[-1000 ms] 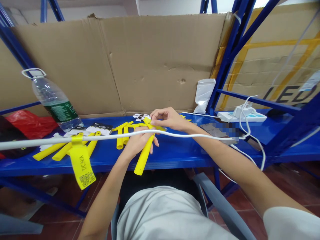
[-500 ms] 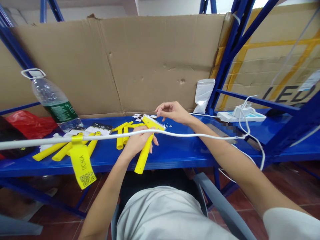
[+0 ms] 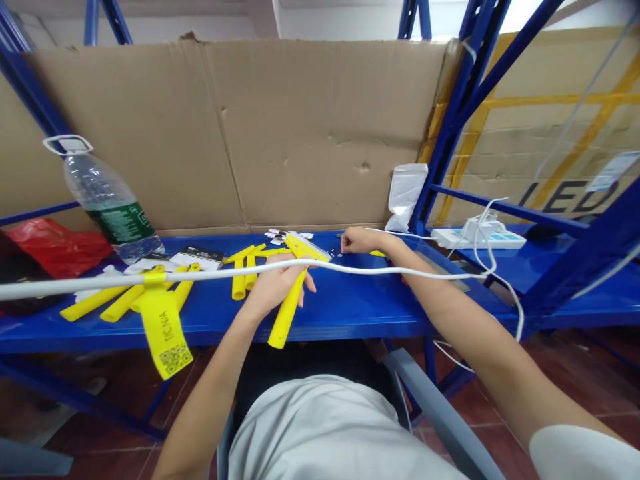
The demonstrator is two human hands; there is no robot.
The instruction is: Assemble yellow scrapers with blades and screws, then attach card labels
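My left hand point(image 3: 275, 283) is closed around a yellow scraper point(image 3: 287, 313) with a T-shaped head, its handle pointing down toward me and its head up and away. Right of that head, my right hand point(image 3: 356, 240) is closed low over the blue shelf, beside several tiny loose parts point(image 3: 336, 253) that look like screws. What its fingers hold, if anything, is hidden. A yellow piece point(image 3: 377, 253) shows below my right wrist, mostly covered. More yellow handles point(image 3: 239, 279) lie left of my left hand, and small black-and-white pieces point(image 3: 277, 236) lie behind the scraper head.
A white cable point(image 3: 380, 269) crosses in front of the view, carrying a yellow tag point(image 3: 167, 333). On the left stand a water bottle point(image 3: 117, 207) and a red bag point(image 3: 57, 247). A power strip point(image 3: 475, 238) and white pouch point(image 3: 406, 193) are at right; cardboard point(image 3: 320, 133) backs the shelf point(image 3: 345, 313).
My right hand has lowered to the shelf and moved slightly right, its fingers curling closed. My left hand keeps the scraper in nearly the same place.
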